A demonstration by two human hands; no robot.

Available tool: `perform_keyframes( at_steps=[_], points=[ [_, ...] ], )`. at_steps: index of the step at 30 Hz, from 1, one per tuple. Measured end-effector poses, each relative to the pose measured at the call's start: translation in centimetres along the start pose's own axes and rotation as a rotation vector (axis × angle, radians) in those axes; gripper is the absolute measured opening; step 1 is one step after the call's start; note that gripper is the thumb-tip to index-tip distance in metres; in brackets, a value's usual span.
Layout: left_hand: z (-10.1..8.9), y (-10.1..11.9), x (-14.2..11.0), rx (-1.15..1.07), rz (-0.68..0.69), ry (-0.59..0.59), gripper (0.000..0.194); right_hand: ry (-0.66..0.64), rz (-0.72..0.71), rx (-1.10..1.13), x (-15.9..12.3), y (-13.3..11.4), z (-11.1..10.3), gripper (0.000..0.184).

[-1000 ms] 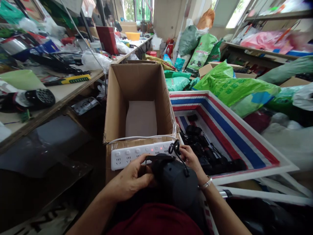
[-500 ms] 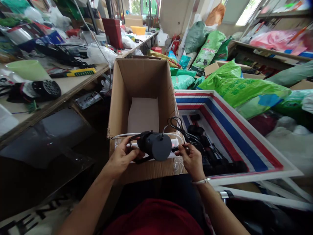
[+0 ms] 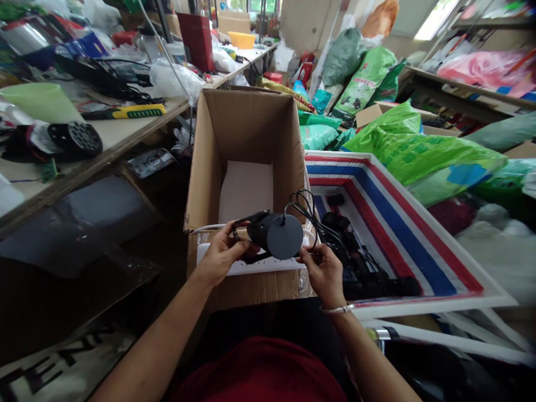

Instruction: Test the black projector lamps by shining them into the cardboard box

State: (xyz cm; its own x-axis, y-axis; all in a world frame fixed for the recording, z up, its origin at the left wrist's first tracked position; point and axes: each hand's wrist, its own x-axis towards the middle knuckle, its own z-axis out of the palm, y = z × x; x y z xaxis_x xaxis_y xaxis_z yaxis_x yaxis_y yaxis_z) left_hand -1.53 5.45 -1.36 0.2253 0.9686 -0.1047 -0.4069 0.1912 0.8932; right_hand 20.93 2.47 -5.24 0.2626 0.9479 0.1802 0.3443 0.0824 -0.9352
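A black cylindrical lamp point(image 3: 285, 237) with a side bracket is held over a white power strip point(image 3: 251, 266). The fingers of my left hand point(image 3: 223, 252) are closed round the bracket at the lamp's left side. A thin black cord point(image 3: 307, 204) comes out of the round end cap and loops to the right. My right hand point(image 3: 323, 272) is pinched beside the cap's lower right edge, at the strip's right end. It holds the cord's plug, which is mostly hidden by fingers and lamp. The strip lies on a flap of an open cardboard box point(image 3: 247, 117).
At right stands a white-framed bin point(image 3: 422, 223) lined with striped cloth, holding several black lamps point(image 3: 355, 251). A workbench point(image 3: 125, 137) on the left carries a yellow-handled tool point(image 3: 140, 111), a green bowl point(image 3: 39, 101) and a black lamp part point(image 3: 77, 138). Green bags point(image 3: 419, 145) are piled behind the bin.
The lamp and my left hand have moved slightly right and up. The lamp now covers the strip's red light and most of the plug seen before. My right hand stays nearly in place.
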Motion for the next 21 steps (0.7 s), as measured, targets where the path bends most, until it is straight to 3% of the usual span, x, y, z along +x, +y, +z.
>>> perform_keyframes(
  at_steps=[11, 16, 21],
  points=[
    [0.7, -0.2, 2.9, -0.093, 0.017, 0.021, 0.044, -0.025, -0.206, -0.347, -0.8, 2.1, 0.4, 0.021],
    [0.6, 0.1, 4.8, -0.103, 0.041, -0.002, 0.045, -0.041, -0.258, -0.398, -1.0, 2.0, 0.6, 0.019],
    [1.6, -1.0, 4.8, -0.125, 0.039, -0.041, 0.045, -0.038, -0.328, -0.428, -0.9, 2.6, 0.7, 0.018]
  ],
)
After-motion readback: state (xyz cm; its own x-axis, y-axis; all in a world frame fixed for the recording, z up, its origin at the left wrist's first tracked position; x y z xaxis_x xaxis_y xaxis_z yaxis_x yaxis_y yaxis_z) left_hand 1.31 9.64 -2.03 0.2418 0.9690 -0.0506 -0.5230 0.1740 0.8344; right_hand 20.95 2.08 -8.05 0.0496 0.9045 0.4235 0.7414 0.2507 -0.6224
